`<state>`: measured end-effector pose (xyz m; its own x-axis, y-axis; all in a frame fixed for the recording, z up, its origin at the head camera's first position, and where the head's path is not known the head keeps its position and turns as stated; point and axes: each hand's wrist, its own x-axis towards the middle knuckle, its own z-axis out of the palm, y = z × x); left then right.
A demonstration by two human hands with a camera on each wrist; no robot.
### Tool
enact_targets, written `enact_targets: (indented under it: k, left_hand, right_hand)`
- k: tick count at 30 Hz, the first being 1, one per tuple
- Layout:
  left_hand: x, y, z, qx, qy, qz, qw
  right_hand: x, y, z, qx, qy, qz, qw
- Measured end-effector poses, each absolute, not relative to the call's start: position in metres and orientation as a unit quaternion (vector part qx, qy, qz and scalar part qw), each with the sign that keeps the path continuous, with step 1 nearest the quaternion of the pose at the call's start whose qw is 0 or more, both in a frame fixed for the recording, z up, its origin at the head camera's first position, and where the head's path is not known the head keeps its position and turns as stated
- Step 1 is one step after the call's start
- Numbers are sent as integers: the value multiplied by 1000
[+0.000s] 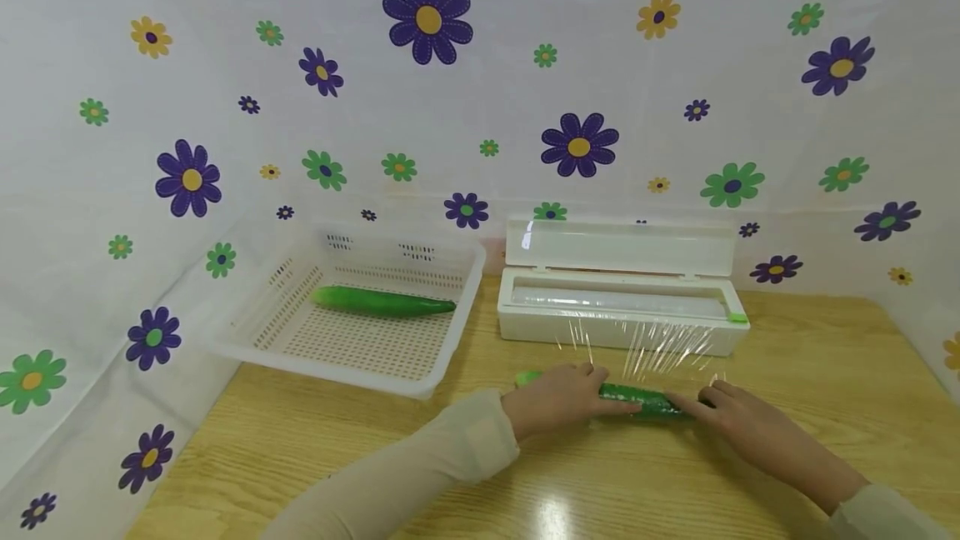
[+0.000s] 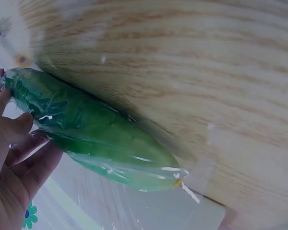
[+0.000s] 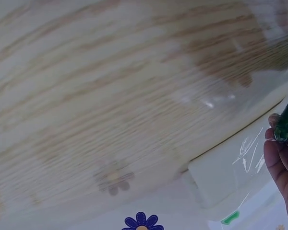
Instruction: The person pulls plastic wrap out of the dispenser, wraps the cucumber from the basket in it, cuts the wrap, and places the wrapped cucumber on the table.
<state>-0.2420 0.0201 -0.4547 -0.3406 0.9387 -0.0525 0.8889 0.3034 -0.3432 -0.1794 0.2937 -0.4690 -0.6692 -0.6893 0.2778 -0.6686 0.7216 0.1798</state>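
A green cucumber [image 1: 648, 402] with clear plastic film around it lies across the front of the dispenser box. My left hand [image 1: 558, 398] holds it toward its pale end, thumb on the near side and fingers over the far side. In the left wrist view the film sits wrinkled and shiny on the cucumber [image 2: 105, 134] and runs past its pale tip. The other end is gripped between thumb and fingers of my right hand [image 1: 750, 432]. A sheet of cling film [image 1: 652, 348] stretches from the box to the cucumber.
Behind the hands stands a white cling film box [image 1: 615, 330], its lid raised, a film roll [image 1: 622, 300] inside. To the left, a white perforated basket [image 1: 352, 369] holds another cucumber [image 1: 382, 302]. A flowered cloth [image 1: 495, 90] hangs behind the wooden table [image 1: 315, 448].
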Motion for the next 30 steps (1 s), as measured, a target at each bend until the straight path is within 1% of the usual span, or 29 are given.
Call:
enact_targets:
  k: [2, 6, 10, 13, 15, 19, 25, 30]
  left_hand:
    - [-243, 21, -454, -567, -801, 173, 90]
    - [-245, 21, -454, -562, -802, 180, 95]
    - [-247, 20, -453, -553, -809, 181, 83]
    - [-248, 20, -452, -550, -813, 177, 75]
    - [-249, 20, -452, -550, -814, 172, 74]
    - [-250, 21, -452, -543, -821, 166, 65]
    - [-253, 24, -454, -531, -834, 147, 36]
    - [-261, 25, -459, -496, -865, 72, -5]
  right_hand:
    - [-180, 294, -469, 372, -911, -30, 174]
    - [-181, 294, -470, 364, -914, -22, 176]
    - [-182, 294, -471, 356, -918, -20, 176]
    - [-182, 294, -471, 350, -921, -7, 170]
    - [-182, 293, -470, 341, -927, -4, 154]
    - [-183, 288, -468, 328, -933, -36, 141]
    - [-185, 277, -470, 316, -929, -98, 168]
    - [-189, 269, -470, 300, -934, -118, 152]
